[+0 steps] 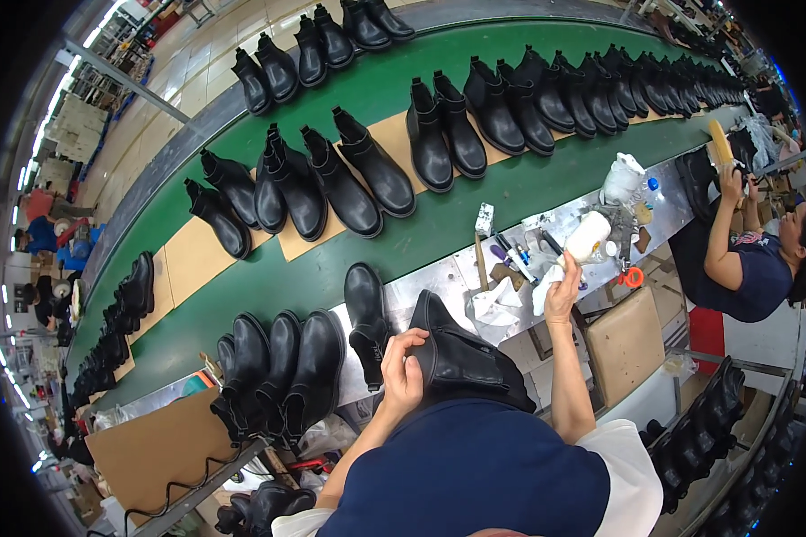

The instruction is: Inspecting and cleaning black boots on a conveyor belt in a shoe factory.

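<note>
A black ankle boot (pixel 466 358) lies across my lap, its toe pointing away from me. My left hand (pixel 403 371) is closed on its left side, fingers curled over the leather. My right hand (pixel 562 291) is over the bench edge, its fingers closed on a white cloth (pixel 544 292). Just beyond those fingertips is a white bottle (pixel 587 236); whether they touch it I cannot tell. Another black boot (pixel 364 300) stands on the metal bench (pixel 457 277), left of the one in my lap.
Beyond the bench runs a green conveyor (pixel 269 286) with rows of black boots (pixel 358 174) on cardboard. Several boots (pixel 282 367) stand at my left. Crumpled white cloth (pixel 497 304), a hammer (pixel 481 259) and orange-handled scissors (pixel 631 277) lie rightward. A co-worker (pixel 743 259) sits at right.
</note>
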A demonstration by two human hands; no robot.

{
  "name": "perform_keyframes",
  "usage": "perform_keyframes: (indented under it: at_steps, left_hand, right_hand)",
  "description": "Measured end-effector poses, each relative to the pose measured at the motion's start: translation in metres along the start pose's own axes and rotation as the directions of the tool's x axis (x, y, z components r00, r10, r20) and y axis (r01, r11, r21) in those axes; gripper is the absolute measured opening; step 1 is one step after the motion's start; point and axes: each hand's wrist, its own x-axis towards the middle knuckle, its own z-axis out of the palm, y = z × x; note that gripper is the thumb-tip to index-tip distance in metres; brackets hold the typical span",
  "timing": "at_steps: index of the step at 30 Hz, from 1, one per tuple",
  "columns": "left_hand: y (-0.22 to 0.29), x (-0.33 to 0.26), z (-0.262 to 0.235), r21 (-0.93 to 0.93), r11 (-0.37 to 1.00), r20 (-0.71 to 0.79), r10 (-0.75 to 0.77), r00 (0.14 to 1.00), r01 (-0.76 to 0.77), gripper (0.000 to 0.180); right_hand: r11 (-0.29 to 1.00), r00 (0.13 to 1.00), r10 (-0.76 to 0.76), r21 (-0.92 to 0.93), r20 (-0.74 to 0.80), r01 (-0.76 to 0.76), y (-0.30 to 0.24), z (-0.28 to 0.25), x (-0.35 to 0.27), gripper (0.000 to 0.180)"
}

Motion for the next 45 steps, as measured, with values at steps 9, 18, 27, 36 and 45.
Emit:
perform_keyframes:
  at_steps: [9,18,27,36,45]
  left_hand:
    - [0.002,0.003,0.005,-0.021,1.0,0.022,0.007,1.0,-0.006,0.027]
    - [-0.005,0.0,-0.005,-0.04,0.998,-0.052,-0.042,0.998,0.04,0.023]
    - [-0.001,0.002,-0.004,0.0,1.0,-0.02,-0.027,0.999,0.027,0.022]
    - [-0.005,0.001,-0.005,0.017,1.0,-0.011,-0.02,1.0,0.021,0.023]
    - [-0.001,0.003,-0.004,0.017,1.0,0.002,-0.009,1.0,0.009,0.023]
  right_hand:
    - [0.349,0.599,0.753,0.606,0.272,-0.714,0.116,-0.003,0.105,0.036]
    - [0.624,0.555,0.319,0.27,0.769,-0.733,-0.084,-0.047,0.077,0.018]
    - [0.858,0.036,-0.147,0.145,0.989,-0.493,-0.199,-0.013,0.016,0.03]
    - [0.752,-0.21,-0.181,-0.002,0.961,-0.659,-0.179,0.013,0.028,0.035]
    - [0.716,-0.214,-0.279,0.054,0.936,-0.696,-0.164,0.025,0.024,0.032]
